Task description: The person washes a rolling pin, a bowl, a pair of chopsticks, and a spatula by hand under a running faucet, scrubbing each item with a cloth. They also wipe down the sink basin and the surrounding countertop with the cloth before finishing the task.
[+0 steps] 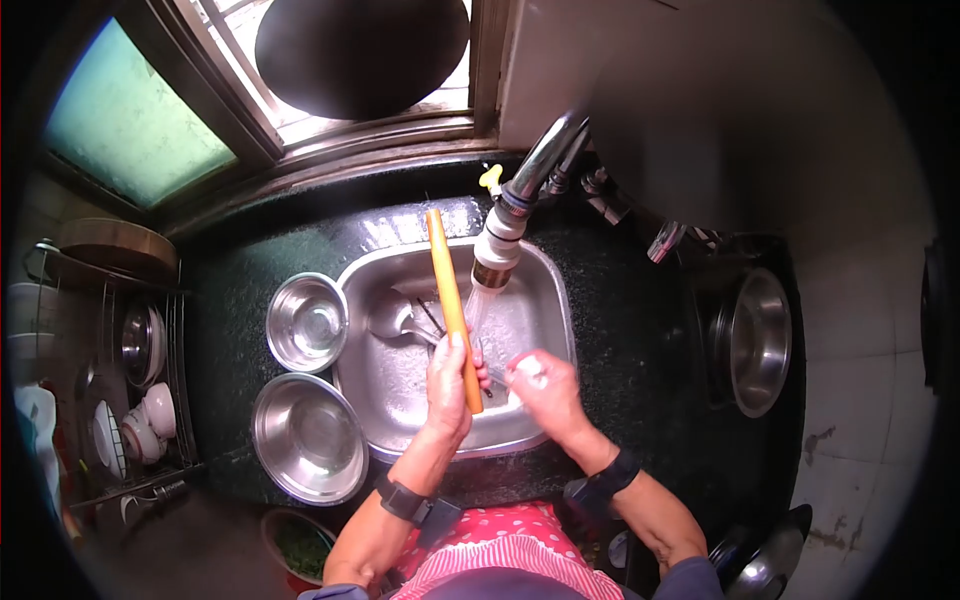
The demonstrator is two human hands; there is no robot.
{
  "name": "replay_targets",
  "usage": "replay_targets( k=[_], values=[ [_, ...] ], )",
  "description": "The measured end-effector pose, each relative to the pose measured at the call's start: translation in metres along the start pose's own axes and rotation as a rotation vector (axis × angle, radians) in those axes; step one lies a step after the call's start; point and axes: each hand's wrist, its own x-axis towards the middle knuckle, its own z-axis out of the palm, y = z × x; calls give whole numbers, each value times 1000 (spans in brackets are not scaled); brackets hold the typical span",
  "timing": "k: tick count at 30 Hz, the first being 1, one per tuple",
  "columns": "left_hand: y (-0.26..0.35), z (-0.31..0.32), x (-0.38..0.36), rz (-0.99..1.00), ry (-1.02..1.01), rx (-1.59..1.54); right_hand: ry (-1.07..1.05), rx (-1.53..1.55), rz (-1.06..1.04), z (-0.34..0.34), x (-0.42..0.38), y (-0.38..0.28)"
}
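Note:
My left hand point(449, 385) is closed round the lower part of a long, slim orange rolling pin point(447, 280), held tilted upright over the steel sink point(545, 270). My right hand point(545, 390) is closed just to its right, over the sink's right side. Something whitish shows at its fingers, and I cannot tell what it is. Water runs from the faucet point(497, 245) close beside the pin. Behind my left hand a steel ladle point(393, 315) lies in the sink, its handle partly hidden by the hand. A dark thin utensil point(430, 314) lies beside it.
Two steel bowls, a smaller one point(307, 322) and a larger one point(310, 438), stand left of the sink. Further left is a wire dish rack point(183, 370) with crockery. Another steel bowl point(760, 342) leans at the right wall. A yellow-handled tap point(491, 179) sits behind the sink.

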Motion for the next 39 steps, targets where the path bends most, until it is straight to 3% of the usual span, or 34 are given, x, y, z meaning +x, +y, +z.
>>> replay_targets(
  k=[1,5,7,8,10,14,15,20,24,27,28,30,31,34,36,39],
  values=[
    [10,4,-7,-62,3,26,-28,42,148,-7,6,-6],
    [5,-19,-8,-280,-81,37,-53,47,314,-4,57,-30],
    [2,-27,-7,-624,-404,-147,-237,205,268,3,82,-12],
    [2,-27,-8,-625,-402,-147,-238,207,270,2,85,-9],
    [15,-15,-12,-382,-283,96,-273,365,316,5,87,-9],
    [18,2,-12,-135,-142,337,-239,164,283,12,75,-32],
    [17,0,-10,-125,-141,316,-232,49,262,12,72,-32],
    [23,-5,-21,-252,-153,339,-183,58,347,4,61,-43],
    [23,-15,-37,-321,-386,103,-111,258,246,-7,77,-30],
    [17,-21,-45,-66,-357,437,-80,177,301,-7,78,-35],
    [10,-25,-39,-70,-356,436,-78,176,306,-5,79,-33],
    [-1,-25,-31,715,-68,1316,-16,-69,241,2,83,-27],
    [13,-2,-38,459,86,1315,-15,-138,221,6,83,-30],
    [8,-7,-7,291,165,1314,-17,-73,164,12,86,-35],
    [23,-2,-4,-213,25,544,-36,-55,109,7,92,-18],
    [26,-4,6,-198,-179,195,-16,67,206,-1,78,-27]
  ],
)
